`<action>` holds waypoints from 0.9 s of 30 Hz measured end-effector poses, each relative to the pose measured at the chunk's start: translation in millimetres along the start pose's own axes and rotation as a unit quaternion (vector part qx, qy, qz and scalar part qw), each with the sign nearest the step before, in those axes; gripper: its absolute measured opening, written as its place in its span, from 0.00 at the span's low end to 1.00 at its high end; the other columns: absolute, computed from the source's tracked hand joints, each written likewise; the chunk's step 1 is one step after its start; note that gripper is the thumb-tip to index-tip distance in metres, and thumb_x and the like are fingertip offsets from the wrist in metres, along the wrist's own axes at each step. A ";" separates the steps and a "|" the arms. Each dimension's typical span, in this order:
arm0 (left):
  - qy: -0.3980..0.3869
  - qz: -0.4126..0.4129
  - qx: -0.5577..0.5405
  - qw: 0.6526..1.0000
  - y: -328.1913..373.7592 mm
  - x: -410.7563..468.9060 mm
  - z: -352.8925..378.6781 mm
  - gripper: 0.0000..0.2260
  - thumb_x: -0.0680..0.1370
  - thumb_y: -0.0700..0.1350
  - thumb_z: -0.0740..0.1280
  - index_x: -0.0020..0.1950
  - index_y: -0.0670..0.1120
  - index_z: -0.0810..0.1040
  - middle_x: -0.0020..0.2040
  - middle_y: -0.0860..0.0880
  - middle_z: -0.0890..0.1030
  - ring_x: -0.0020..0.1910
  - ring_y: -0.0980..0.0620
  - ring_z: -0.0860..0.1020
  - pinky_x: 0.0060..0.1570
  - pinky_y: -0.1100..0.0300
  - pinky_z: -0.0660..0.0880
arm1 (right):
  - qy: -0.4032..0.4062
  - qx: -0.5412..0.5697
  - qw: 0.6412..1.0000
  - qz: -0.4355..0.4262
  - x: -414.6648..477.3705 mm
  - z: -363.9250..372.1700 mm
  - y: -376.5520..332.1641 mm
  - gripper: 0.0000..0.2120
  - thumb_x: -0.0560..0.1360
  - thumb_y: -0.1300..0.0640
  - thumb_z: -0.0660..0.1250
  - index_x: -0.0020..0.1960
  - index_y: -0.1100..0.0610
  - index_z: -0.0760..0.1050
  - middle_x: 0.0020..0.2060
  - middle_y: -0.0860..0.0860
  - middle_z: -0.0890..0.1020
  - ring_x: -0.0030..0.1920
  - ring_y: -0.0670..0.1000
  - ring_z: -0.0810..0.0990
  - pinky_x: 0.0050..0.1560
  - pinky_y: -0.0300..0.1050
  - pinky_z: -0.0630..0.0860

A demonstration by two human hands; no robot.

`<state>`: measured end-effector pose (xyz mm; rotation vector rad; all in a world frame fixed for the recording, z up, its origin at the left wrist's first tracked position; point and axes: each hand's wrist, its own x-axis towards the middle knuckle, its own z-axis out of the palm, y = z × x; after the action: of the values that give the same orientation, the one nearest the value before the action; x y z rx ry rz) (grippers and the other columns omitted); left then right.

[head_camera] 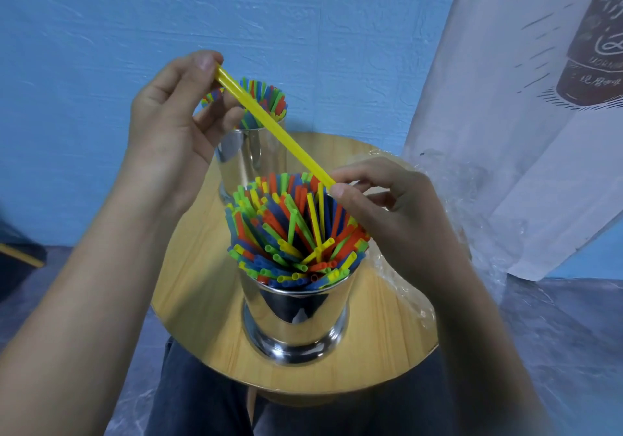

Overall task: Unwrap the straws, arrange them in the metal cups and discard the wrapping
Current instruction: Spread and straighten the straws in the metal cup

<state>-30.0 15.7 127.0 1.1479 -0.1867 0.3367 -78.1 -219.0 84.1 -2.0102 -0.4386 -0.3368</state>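
Observation:
A yellow straw (274, 127) slants above the table, held at both ends. My left hand (172, 122) pinches its upper end, and my right hand (387, 206) pinches its lower end just over the near metal cup (296, 317). That cup is packed with several red, blue, green and yellow straws (293, 233). Behind it stands a second metal cup (249, 159), also full of coloured straws and partly hidden by my left hand. Crumpled clear plastic wrapping (448, 182) lies at the table's right edge, behind my right hand.
Both cups stand on a small round wooden table (202, 300) over my lap. A white bag printed with a bottle (526, 105) leans on the blue wall at the right. The floor around is grey-blue.

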 end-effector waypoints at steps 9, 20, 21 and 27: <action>0.038 -0.025 -0.055 0.997 -9.5 -14.3 -5.5 0.04 0.84 0.44 0.65 0.51 0.48 0.78 0.41 0.54 0.83 0.42 0.56 0.82 0.46 0.64 0.79 | -0.004 -0.009 1.000 0.009 2.0 6.1 -5.3 0.10 0.78 0.50 0.64 0.52 0.46 0.84 0.45 0.40 0.83 0.51 0.48 0.82 0.50 0.57 0.81; 0.065 -0.057 -0.064 0.994 -10.9 -26.7 -14.5 0.05 0.84 0.43 0.65 0.50 0.47 0.79 0.40 0.53 0.84 0.40 0.57 0.83 0.46 0.65 0.80 | 0.068 0.069 0.994 -0.051 -6.8 4.0 -17.4 0.10 0.82 0.58 0.67 0.47 0.46 0.83 0.39 0.38 0.85 0.43 0.41 0.83 0.45 0.35 0.77; 0.058 -0.062 -0.048 0.995 -13.0 -28.4 -14.4 0.05 0.83 0.43 0.65 0.49 0.47 0.79 0.40 0.53 0.84 0.40 0.56 0.83 0.45 0.64 0.80 | 0.085 0.095 0.991 -0.051 -7.3 2.5 -17.3 0.10 0.82 0.60 0.67 0.48 0.48 0.83 0.38 0.40 0.85 0.42 0.40 0.83 0.46 0.34 0.75; 0.002 -0.043 0.174 0.984 -18.1 -41.1 -18.7 0.07 0.81 0.45 0.68 0.45 0.48 0.82 0.37 0.54 0.82 0.38 0.58 0.78 0.44 0.64 0.75 | 0.153 0.324 0.933 0.015 -8.4 -9.1 -18.2 0.06 0.78 0.54 0.70 0.51 0.54 0.84 0.38 0.52 0.84 0.41 0.49 0.80 0.48 0.44 0.78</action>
<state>-62.5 19.3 91.0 1.4962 -0.0748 0.3024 -94.1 -220.7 99.1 -1.2907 -0.2724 -0.4141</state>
